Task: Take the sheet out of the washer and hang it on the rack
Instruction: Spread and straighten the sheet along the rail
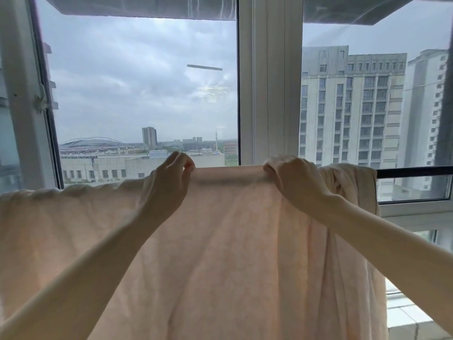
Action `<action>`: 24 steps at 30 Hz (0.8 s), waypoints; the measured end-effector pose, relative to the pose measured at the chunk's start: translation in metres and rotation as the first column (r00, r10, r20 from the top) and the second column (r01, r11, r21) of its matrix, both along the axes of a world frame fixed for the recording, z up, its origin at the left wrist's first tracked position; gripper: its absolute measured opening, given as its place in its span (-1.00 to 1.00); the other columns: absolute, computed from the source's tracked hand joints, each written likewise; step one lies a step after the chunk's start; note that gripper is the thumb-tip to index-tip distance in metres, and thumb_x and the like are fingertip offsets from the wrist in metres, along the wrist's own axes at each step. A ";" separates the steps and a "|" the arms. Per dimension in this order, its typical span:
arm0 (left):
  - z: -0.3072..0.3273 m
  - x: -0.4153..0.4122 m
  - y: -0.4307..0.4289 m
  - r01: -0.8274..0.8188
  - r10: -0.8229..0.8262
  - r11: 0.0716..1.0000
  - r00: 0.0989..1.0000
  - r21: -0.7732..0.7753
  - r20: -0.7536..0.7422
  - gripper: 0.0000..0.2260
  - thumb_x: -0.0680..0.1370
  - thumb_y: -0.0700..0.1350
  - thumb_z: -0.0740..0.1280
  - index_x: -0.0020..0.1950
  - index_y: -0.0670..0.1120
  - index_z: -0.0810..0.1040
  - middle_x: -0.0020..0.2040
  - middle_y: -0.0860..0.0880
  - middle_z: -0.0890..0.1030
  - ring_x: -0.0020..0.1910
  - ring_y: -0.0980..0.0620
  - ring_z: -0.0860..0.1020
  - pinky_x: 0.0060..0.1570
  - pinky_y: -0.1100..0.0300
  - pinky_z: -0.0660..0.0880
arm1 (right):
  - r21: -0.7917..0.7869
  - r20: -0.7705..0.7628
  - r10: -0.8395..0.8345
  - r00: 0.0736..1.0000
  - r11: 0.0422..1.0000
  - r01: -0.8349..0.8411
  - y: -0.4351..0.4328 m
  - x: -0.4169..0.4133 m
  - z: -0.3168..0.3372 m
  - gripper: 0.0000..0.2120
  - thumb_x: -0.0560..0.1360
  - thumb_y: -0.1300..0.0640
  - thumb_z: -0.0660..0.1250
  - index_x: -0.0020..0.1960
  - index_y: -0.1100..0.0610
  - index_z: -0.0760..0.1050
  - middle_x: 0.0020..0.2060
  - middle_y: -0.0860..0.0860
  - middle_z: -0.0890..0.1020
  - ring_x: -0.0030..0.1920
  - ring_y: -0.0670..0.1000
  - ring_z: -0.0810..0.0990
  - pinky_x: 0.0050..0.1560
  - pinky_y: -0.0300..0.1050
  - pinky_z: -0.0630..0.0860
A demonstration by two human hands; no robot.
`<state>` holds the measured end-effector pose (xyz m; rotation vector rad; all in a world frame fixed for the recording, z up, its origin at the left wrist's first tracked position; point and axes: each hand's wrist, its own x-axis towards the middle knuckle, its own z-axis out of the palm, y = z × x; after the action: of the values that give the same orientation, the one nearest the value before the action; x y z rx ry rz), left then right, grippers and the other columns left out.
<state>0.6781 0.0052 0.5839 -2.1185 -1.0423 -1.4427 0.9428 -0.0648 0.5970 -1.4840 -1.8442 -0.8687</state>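
Both hands pinch the sheet's [220, 241] top fold, left hand [169, 182] and right hand [291, 177] close together, where it drapes over the dark rack bar [414, 172]. Soft, limp, probably damp-heavy cloth; best gripped along that fold and spread sideways.

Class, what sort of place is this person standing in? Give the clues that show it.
Probably an enclosed balcony high up in a flat. Large windows look down on rooftops and face a tower block; a pale sheet is draped over a black rail across the window.
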 end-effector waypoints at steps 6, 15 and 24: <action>0.000 0.005 -0.006 -0.014 0.014 0.997 1.000 -0.078 -0.005 -0.93 0.60 -0.10 0.26 -0.05 -0.02 0.51 0.01 0.04 0.59 -0.12 0.02 0.54 -0.17 0.16 0.37 | -0.031 -0.081 0.043 0.996 0.998 -0.046 -0.009 0.029 -0.009 -0.70 0.62 -0.10 0.05 0.06 0.01 0.50 -0.05 -0.08 0.63 -0.02 -0.05 0.57 -0.07 -0.09 0.44; 0.000 0.087 -0.024 0.190 -0.198 0.980 0.957 -0.059 -0.213 -0.80 0.62 0.00 0.23 0.18 -0.01 0.56 0.10 0.05 0.62 0.03 0.05 0.58 -0.05 0.13 0.51 | -0.070 -0.059 -0.112 0.992 0.992 0.108 -0.022 0.059 -0.017 -0.70 0.60 -0.06 0.03 0.10 0.06 0.46 -0.03 -0.01 0.61 0.02 0.01 0.54 0.14 0.01 0.40; -0.019 0.132 -0.019 0.019 -0.002 0.996 0.980 0.085 -0.197 -0.69 0.66 0.04 0.14 0.00 -0.04 0.64 -0.08 0.04 0.67 -0.12 0.00 0.62 -0.04 0.08 0.47 | 0.019 0.039 -0.097 0.995 0.995 0.096 -0.021 0.071 -0.029 -0.69 0.59 -0.01 0.14 0.18 0.10 0.54 0.06 0.02 0.60 0.13 0.08 0.55 0.22 0.06 0.44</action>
<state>0.8097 -0.0142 0.5654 -2.1559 -0.8789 -1.2291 1.0138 -0.0860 0.5682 -1.5667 -1.8015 -0.9636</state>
